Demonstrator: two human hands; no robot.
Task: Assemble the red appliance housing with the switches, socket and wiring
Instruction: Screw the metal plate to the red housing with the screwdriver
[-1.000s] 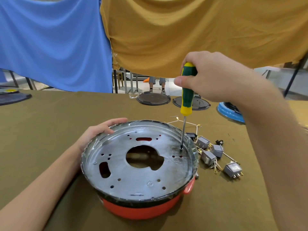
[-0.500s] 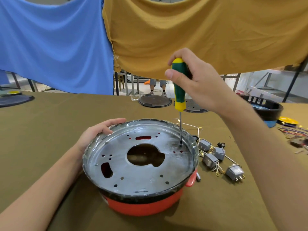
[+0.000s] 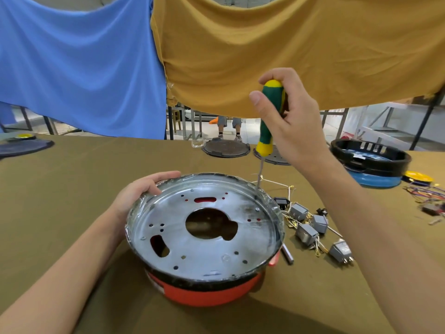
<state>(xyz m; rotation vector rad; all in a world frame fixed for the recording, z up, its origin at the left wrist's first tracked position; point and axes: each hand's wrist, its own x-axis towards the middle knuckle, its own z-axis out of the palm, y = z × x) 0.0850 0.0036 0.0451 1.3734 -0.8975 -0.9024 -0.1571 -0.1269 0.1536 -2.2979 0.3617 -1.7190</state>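
Right grip (image 3: 286, 121) clamped on green-and-yellow-handled screwdriver (image 3: 269, 116), shaft upright, tip above far-right rim of round red appliance housing (image 3: 207, 289) on worktop. Left grip (image 3: 142, 191) wrapped over near-left rim. Grey switches (image 3: 310, 227) just right of housing.

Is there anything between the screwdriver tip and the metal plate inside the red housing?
Nothing visible blocks it. The right hand holds the screwdriver upright with its tip above the far right rim of the metal plate. The switches and wires lie to the right, on the table, clear of the path.
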